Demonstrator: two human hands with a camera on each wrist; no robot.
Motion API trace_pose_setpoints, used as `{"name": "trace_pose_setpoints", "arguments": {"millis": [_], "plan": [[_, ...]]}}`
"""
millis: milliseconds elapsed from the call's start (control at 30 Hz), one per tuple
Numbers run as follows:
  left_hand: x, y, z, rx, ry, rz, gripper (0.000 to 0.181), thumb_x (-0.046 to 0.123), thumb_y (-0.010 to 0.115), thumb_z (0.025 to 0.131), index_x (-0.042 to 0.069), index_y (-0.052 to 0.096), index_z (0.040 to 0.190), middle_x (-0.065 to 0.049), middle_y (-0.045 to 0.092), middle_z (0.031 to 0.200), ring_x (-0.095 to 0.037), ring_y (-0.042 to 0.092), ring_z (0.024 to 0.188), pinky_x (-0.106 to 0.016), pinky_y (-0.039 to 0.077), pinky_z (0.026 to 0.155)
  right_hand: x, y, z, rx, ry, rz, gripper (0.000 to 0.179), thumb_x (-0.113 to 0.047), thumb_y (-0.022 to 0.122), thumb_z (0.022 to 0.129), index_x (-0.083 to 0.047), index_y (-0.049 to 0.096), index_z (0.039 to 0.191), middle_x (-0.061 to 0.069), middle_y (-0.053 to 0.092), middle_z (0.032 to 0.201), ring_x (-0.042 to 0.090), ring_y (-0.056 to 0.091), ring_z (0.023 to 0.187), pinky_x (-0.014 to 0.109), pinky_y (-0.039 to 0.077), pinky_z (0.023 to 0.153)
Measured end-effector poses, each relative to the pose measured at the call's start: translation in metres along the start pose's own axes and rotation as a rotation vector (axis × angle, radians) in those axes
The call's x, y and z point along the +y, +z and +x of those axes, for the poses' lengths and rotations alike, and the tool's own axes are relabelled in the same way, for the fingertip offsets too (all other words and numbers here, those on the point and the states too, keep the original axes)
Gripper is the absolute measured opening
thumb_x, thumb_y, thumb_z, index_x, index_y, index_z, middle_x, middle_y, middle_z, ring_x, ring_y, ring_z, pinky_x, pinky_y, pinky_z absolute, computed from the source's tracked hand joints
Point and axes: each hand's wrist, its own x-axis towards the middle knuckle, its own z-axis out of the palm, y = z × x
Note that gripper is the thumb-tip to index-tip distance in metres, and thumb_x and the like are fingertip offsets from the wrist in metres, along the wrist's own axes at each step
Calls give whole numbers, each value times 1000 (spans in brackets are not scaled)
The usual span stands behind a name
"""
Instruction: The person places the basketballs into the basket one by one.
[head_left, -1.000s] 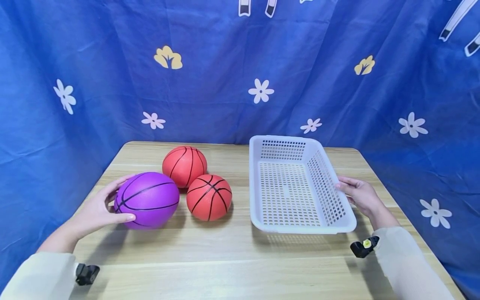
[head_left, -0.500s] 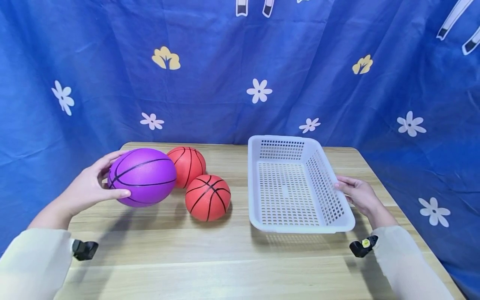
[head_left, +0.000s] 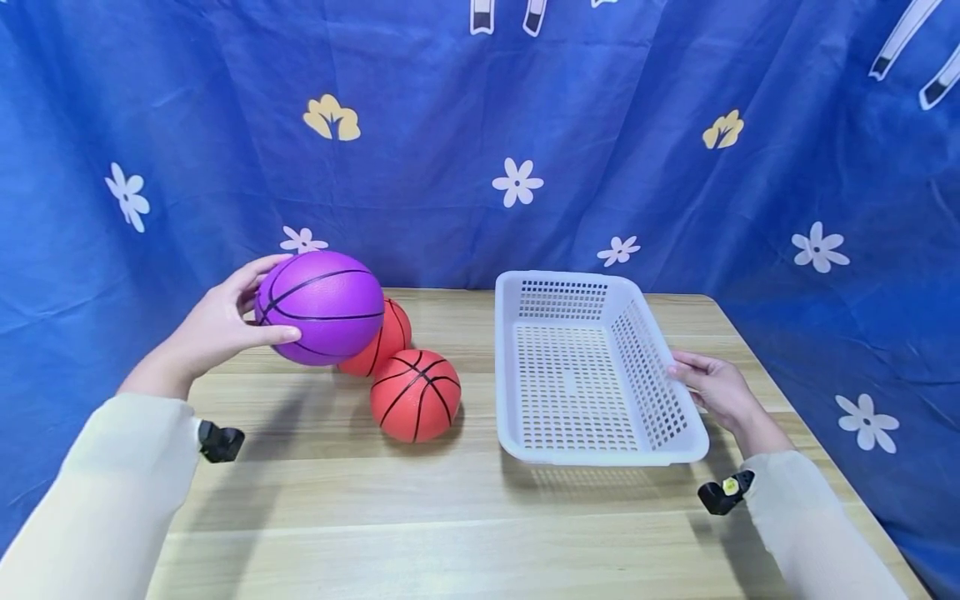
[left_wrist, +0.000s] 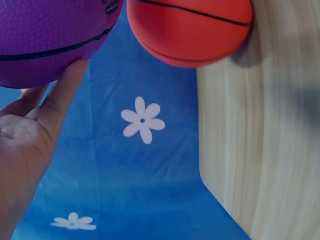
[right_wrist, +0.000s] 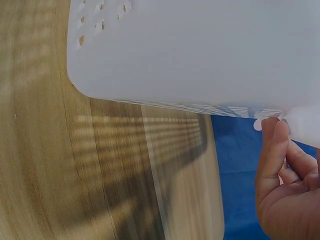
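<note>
In the head view my left hand point(head_left: 217, 329) grips a purple toy basketball point(head_left: 322, 308) from its left side, thumb in front and fingers behind. The ball is in the air above the table, partly covering one red basketball point(head_left: 396, 333). Another red basketball point(head_left: 416, 396) rests nearer on the wood. On the right, a white perforated plastic basket point(head_left: 600, 457) holds nothing; my right hand point(head_left: 716, 390) pinches its right rim. The left wrist view shows my palm below the purple ball point(left_wrist: 45, 40), apart from a red ball point(left_wrist: 190, 35). Fingertips point(right_wrist: 281, 131) meet the basket edge in the right wrist view.
A light wood table point(head_left: 420, 533) lies under everything. Blue cloth point(head_left: 420, 125) with white flowers and yellow shapes hangs behind and at both sides. A small black device point(head_left: 221, 442) sits at the left wrist, and a similar one point(head_left: 726, 493) at the right.
My left hand has lifted the purple basketball off the table, first upward, then up and to the right, so it hides more of the far red ball. Right hand and basket stay put.
</note>
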Motion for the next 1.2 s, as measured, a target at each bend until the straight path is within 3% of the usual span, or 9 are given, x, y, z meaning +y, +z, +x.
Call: {"name": "trace_pose_setpoints", "arguments": {"millis": [167, 300, 400, 767, 1000, 1200], "plan": [[8, 8, 17, -24, -10, -9, 89, 15, 80, 78, 30, 29, 149, -15, 40, 142, -33, 44, 123, -23, 48, 78, 1, -1, 1, 6, 7, -2, 63, -16, 62, 94, 13, 32, 141, -11, 67, 98, 6, 64, 86, 23, 53, 73], [15, 17, 30, -27, -6, -42, 87, 18, 79, 78, 29, 30, 149, -15, 39, 143, -36, 41, 127, -44, 47, 89, 1, -1, 1, 11, 11, 7, 62, -14, 62, 94, 12, 32, 141, -11, 67, 98, 6, 64, 86, 23, 53, 73], [21, 25, 40, -35, -2, -70, 86, 20, 79, 78, 28, 31, 148, -13, 34, 147, -34, 40, 128, -54, 42, 95, 1, -1, 1, 8, 7, 9, 62, -14, 62, 94, 12, 31, 141, -10, 67, 99, 6, 64, 87, 24, 53, 73], [43, 57, 73, -64, 13, -155, 85, 26, 82, 75, 27, 34, 146, -13, 43, 139, -30, 45, 122, -54, 40, 97, 2, 0, 1, 4, -5, 12, 63, -15, 62, 94, 13, 32, 141, -10, 67, 99, 6, 64, 87, 23, 53, 73], [55, 79, 92, -65, 34, -116, 85, 32, 82, 74, 26, 36, 145, -16, 43, 135, -33, 48, 117, -54, 41, 95, 2, 0, 2, 8, -9, 9, 61, -15, 62, 94, 13, 33, 140, -10, 67, 99, 6, 64, 88, 24, 53, 75], [68, 106, 109, -73, 45, -140, 87, 32, 83, 72, 22, 36, 145, -17, 43, 132, -31, 48, 115, -50, 47, 90, 2, 1, 2, 18, -6, -10, 60, -16, 62, 94, 11, 35, 140, -7, 67, 102, 6, 64, 89, 24, 53, 75]]}}
